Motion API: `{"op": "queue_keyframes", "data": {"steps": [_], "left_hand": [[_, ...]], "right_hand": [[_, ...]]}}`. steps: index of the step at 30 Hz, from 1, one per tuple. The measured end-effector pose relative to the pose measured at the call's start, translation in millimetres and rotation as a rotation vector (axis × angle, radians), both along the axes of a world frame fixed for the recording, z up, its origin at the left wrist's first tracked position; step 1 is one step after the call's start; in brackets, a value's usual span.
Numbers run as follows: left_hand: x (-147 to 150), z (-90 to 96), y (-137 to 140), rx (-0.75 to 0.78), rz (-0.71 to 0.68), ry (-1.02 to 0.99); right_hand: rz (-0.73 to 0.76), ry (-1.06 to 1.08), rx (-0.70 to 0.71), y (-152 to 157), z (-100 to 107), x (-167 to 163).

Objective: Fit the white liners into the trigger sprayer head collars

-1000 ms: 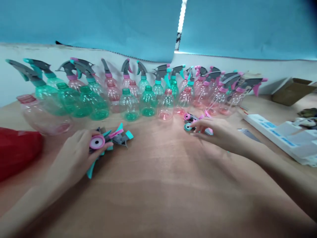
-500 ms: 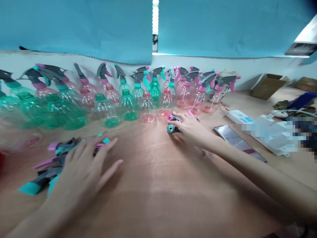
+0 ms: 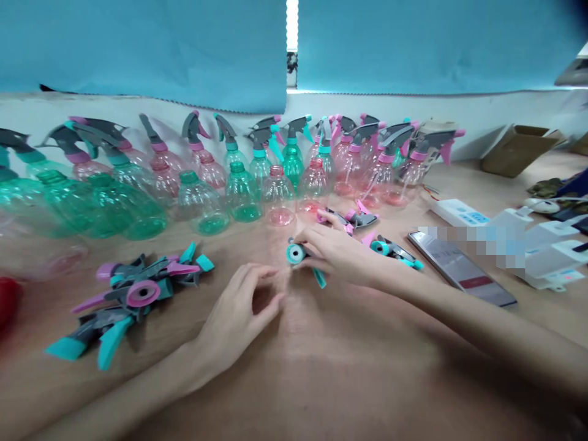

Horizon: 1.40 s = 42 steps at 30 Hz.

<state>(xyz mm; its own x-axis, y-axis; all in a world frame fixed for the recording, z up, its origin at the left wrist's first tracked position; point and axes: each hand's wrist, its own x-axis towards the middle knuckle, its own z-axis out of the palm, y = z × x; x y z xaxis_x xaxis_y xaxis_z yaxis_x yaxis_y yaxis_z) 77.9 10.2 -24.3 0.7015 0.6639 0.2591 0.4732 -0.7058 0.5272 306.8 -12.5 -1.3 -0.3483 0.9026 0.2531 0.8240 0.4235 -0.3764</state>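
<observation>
My right hand (image 3: pixel 328 248) is closed on a grey and teal spray bottle trigger head (image 3: pixel 295 253), its round teal collar facing me. Close to its left, just above the table, my left hand (image 3: pixel 243 306) holds nothing; thumb and fingers are apart in a curve. Left of that hand lies a pile of loose trigger heads (image 3: pixel 142 294), grey with pink or teal parts. Beyond my right hand rest pink and grey trigger heads (image 3: pixel 361 217), and beside its wrist a teal and grey one (image 3: pixel 397 251).
Open-necked green bottles (image 3: pixel 243 196) and pink bottles (image 3: pixel 278 199) stand in a row, with capped spray bottles (image 3: pixel 353 165) behind along the wall. A phone (image 3: pixel 462 269), a white power strip (image 3: pixel 459 212) and a cardboard box (image 3: pixel 519 150) are at the right. Something red (image 3: pixel 8 300) shows at the left edge.
My left hand has left the pile of trigger heads and moved right. My right hand has come left and nearer with the teal trigger head, uncovering others behind it.
</observation>
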Motion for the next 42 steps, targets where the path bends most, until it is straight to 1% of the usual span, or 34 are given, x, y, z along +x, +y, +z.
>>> {"op": "queue_keyframes", "data": {"steps": [2, 4, 5, 9, 13, 15, 17, 20, 23, 25, 28, 31, 33, 36, 40, 42], "left_hand": [[1.3, -0.8, 0.0, -0.113, 0.028, -0.083], [0.7, -0.4, -1.6, -0.195, 0.016, -0.141], [-0.2, 0.2, -2.8, -0.21, 0.008, -0.147], [-6.5, 3.6, -7.0, -0.195, -0.012, -0.118], [-14.8, 4.6, -7.4, -0.296, -0.012, -0.148], [-20.9, 4.7, -6.6, -0.292, 0.017, -0.165], [-28.8, 5.3, -5.7, -0.225, 0.06, -0.17], [-42.2, 7.2, -4.9, -0.117, 0.112, -0.169], [-52.7, 8.2, -5.5, -0.112, 0.13, -0.163], [-56.2, 7.8, -6.9, -0.127, 0.14, -0.15], [-57.4, 6.6, -8.9, -0.105, 0.136, -0.154], [-58.4, 5.7, -9.5, -0.034, 0.116, -0.201], [-60.3, 5.1, -9.1, 0.027, 0.097, -0.238], [-63.7, 3.9, -8.5, 0.098, 0.055, -0.26], [-66.1, 2.6, -8.7, 0.123, 0.03, -0.25], [-66.1, 2.0, -9.0, 0.14, 0.032, -0.241]], "right_hand": [[0.054, 0.16, -0.066, -11.2, 1.7, -12.4], [0.096, 0.325, -0.145, -21.9, 1.2, -23.4], [0.113, 0.405, -0.185, -26.4, 0.0, -28.4], [0.148, 0.67, -0.336, -35.3, -8.5, -45.9], [0.113, 0.793, -0.446, -31.3, -15.0, -58.1], [0.098, 0.802, -0.481, -27.4, -13.7, -62.5], [0.101, 0.777, -0.508, -23.6, -7.7, -65.9], [0.105, 0.703, -0.506, -18.9, 9.1, -70.3], [0.118, 0.618, -0.475, -15.3, 27.5, -75.9], [0.149, 0.552, -0.483, -13.2, 35.7, -81.0], [0.174, 0.469, -0.509, -10.7, 40.1, -89.9], [0.15, 0.397, -0.505, -11.3, 40.4, -96.1], [0.126, 0.334, -0.464, -15.6, 41.7, -97.5], [0.154, 0.24, -0.348, -29.2, 45.5, -98.3], [0.119, 0.036, -0.153, -50.9, 49.4, -105.3], [0.092, -0.051, -0.096, -57.5, 51.0, -110.2]]}}
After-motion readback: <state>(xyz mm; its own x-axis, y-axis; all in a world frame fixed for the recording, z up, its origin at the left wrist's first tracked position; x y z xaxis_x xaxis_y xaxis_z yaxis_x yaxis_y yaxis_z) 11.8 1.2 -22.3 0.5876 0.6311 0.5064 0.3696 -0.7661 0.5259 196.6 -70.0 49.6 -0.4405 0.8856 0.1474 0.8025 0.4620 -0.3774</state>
